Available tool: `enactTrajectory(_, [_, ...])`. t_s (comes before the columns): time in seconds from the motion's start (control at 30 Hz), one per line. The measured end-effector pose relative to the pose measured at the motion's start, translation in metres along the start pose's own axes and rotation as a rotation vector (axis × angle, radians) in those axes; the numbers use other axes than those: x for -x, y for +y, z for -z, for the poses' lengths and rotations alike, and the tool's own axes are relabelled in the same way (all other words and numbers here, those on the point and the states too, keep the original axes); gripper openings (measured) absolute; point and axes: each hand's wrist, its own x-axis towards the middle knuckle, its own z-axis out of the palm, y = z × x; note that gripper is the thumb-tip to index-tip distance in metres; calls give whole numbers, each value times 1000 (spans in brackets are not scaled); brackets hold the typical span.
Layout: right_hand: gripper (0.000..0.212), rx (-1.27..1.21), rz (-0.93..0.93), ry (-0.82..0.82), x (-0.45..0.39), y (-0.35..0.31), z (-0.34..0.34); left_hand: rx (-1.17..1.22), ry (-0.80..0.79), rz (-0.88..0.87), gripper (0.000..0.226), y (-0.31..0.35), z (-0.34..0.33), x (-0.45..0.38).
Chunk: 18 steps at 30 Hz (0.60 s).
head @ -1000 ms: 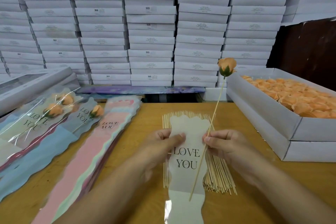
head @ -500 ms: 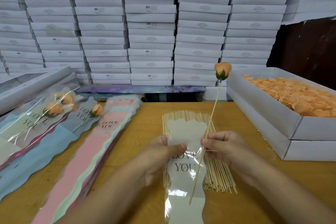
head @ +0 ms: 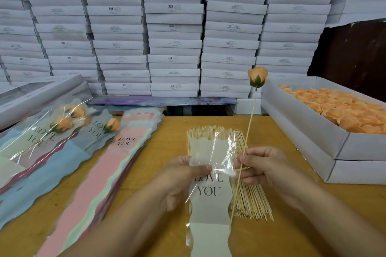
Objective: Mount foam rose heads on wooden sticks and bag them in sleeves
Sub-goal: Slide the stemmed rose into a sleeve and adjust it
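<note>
Left hand (head: 183,175): lower centre of the frame, thumb pinching the clear front film of the sleeve (head: 210,190) just above the "LOVE YOU" print.
Right hand (head: 264,168): just right of the sleeve, fingers curled, pinching the stick (head: 245,142) partway along its length.
Stick: one, tilted, its lower tip beside the sleeve's right edge, its upper end running toward the upper right.
Rose head (head: 257,76): one, orange with a green base, mounted on the stick's top, well above the right hand.
Sleeve: one in hand, pale, upright in the frame, lying over the loose sticks (head: 250,200); its upper film is lifted and crinkled.
Loose sticks: a flat bundle on the wooden table (head: 173,129), too many to count.
Bagged roses (head: 62,124): three orange heads visible at centre left, in sleeves.
Spare sleeves (head: 108,169): a fanned stack of pink and pastel, left of the left hand.
Open box (head: 302,131): one at right, filled with orange rose heads, uncountable.
Stacked white boxes (head: 173,27): several tall columns across the top.
</note>
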Motion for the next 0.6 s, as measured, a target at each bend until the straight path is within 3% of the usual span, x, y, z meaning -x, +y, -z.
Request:
enactTrajectory(0.13, [12,20,-12,-7,2,-3,-1,5,-17,-1,33,3,-1,2])
enactTrajectory(0.4, [12,51,23,21,1,-4,1,14,-27,-25,28,2,-1,4])
enactTrajectory(0.6, [9,34,81,134,-14,-23,10,9,-30,-3,50,2,-4,6])
